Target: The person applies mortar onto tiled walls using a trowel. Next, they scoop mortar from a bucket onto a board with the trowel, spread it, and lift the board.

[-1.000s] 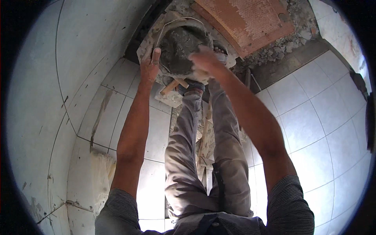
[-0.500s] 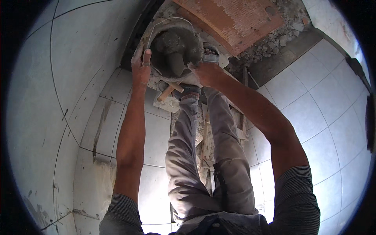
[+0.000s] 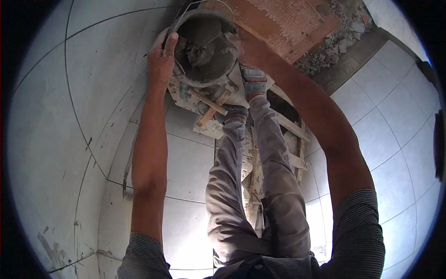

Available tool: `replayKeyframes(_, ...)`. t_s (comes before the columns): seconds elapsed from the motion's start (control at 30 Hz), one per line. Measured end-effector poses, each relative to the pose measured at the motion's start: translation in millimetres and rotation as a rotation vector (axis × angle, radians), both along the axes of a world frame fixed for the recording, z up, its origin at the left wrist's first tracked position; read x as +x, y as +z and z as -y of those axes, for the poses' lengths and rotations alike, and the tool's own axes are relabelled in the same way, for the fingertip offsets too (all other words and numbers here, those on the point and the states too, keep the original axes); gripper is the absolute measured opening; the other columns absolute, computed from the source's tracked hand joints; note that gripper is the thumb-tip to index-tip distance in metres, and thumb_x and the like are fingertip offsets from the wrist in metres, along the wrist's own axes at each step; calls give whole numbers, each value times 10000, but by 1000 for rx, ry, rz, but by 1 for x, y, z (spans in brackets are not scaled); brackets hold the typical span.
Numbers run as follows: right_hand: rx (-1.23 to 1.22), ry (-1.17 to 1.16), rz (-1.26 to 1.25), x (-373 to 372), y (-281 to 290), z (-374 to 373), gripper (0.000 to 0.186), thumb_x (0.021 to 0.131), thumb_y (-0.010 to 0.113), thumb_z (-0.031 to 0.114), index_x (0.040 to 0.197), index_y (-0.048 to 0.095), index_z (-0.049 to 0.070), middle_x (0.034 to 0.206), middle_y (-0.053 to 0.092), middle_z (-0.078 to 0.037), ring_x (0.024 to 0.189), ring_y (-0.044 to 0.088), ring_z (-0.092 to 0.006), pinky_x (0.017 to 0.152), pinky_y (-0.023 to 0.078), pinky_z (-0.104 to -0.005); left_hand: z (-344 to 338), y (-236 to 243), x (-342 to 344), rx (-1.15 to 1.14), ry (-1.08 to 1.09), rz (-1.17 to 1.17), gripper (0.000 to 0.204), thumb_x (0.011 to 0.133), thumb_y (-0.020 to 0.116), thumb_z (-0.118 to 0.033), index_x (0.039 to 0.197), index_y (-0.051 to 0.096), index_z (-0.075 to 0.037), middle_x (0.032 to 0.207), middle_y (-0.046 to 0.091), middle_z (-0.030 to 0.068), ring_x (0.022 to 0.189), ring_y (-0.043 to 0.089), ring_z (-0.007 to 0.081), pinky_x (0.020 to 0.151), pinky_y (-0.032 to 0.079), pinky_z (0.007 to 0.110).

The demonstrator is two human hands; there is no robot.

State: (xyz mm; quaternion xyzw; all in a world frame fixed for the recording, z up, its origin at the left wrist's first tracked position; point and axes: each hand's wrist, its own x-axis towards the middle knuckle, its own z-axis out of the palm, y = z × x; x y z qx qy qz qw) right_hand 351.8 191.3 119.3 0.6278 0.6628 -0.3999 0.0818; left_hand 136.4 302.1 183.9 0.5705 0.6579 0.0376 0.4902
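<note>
A round bucket [image 3: 207, 83] with a thin wire handle stands beyond my feet, its mouth facing me. Wet grey mortar [image 3: 199, 54] lies inside, lumpy in the middle and smoother toward the far side. My left hand [image 3: 161, 56] is closed on the bucket's left rim, with the thumb on top. Over at the right rim, my right hand [image 3: 251, 47] is closed too, its fingertips partly hidden at the edge. Just on the near side of the bucket, two wooden-handled tools [image 3: 214, 108] lie crossed; their heads are hard to make out.
My shoes [image 3: 255, 80] rest on a mortar-smeared board. A ladder-like wooden frame [image 3: 292, 128] runs beside my right leg. Beyond are an orange textured panel [image 3: 278, 23] and rubble [image 3: 332, 51]. Tiled walls [image 3: 107, 60] rise at the left; pale tiles [image 3: 381, 107] lie right.
Both hands and the bucket have moved farther away, uncovering more of the crossed tools and my right shoe. The mortar inside looks shifted, and a pointed grey shape in it no longer shows.
</note>
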Motion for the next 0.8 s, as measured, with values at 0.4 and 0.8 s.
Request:
replayKeyframes(0.4,-40,-166,-73,9,38,-2,523,809,535,208,1304,382,133,846,609,-220,808,616,-352,679,509,-447,-6,-14,34,226,-71,141,688,822,541,-576,1215,525,-11,1131,582,145,1034,531,258,885,401,346)
replayKeyframes(0.8,18,-301,-39,55,25,-2,579,832,554,302,1343,343,131,992,577,-249,891,604,-362,744,512,-459,-18,-7,77,273,-105,113,738,774,577,-618,1088,592,50,763,599,123,678,502,205,686,438,355)
